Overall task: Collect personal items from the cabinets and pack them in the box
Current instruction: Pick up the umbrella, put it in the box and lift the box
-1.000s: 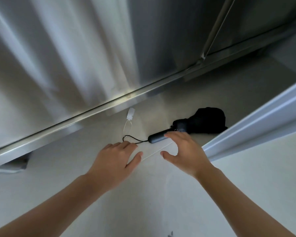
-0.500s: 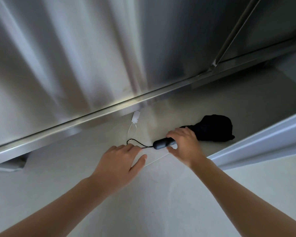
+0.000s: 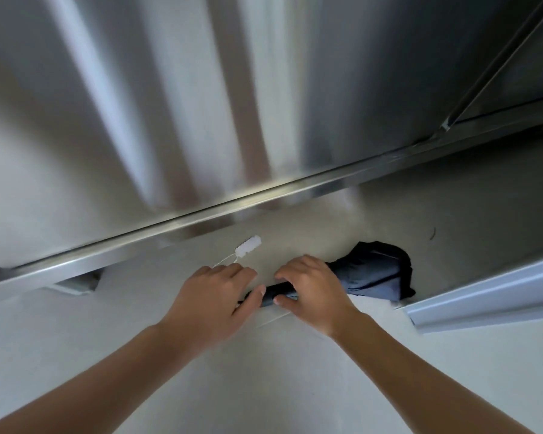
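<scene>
Your right hand (image 3: 308,289) is curled around the black handle (image 3: 276,297) of the folded umbrella (image 3: 370,277), fingers over it and thumb under. Your left hand (image 3: 213,296) lies just left of the handle, fingers loosely together, thumb touching its end. The umbrella lies on the cabinet shelf (image 3: 295,386), and a small white tag (image 3: 247,245) sits just beyond your left hand.

Inside a metal storage cabinet, maybe an office or locker room.
I reach onto a plain grey shelf (image 3: 295,371) beneath brushed steel panels (image 3: 170,104), beside a pale sliding door edge (image 3: 483,296); the wider room stays unseen.
</scene>
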